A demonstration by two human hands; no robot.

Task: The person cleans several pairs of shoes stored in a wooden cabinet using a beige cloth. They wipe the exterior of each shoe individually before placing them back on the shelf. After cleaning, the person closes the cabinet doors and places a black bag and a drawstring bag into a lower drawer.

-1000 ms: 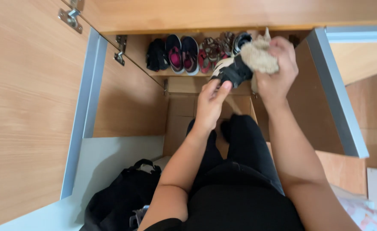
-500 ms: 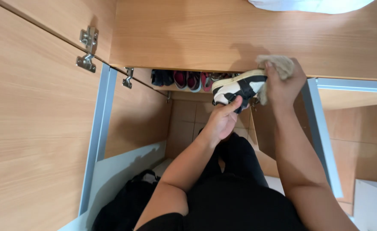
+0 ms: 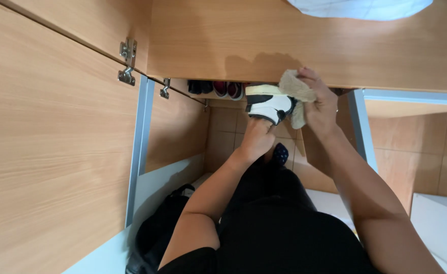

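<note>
Nearest, at the lower left, a black bag [image 3: 155, 236] lies on the floor. Farther up, the left hand [image 3: 256, 139] grips a black and white shoe [image 3: 269, 104] from below, fingers closed on it. The right hand [image 3: 321, 104] is closed on a beige cloth [image 3: 294, 94], pressing it to the shoe's right end. Wiping likely goes best with the shoe held steady. Farthest, more shoes [image 3: 218, 88] line a shelf.

Matt wood-grain cabinet door [image 3: 56, 152], shiny metal hinge [image 3: 127, 62], fluffy beige cloth [image 3: 295, 91], smooth black-and-white shoe [image 3: 269, 104].
</note>
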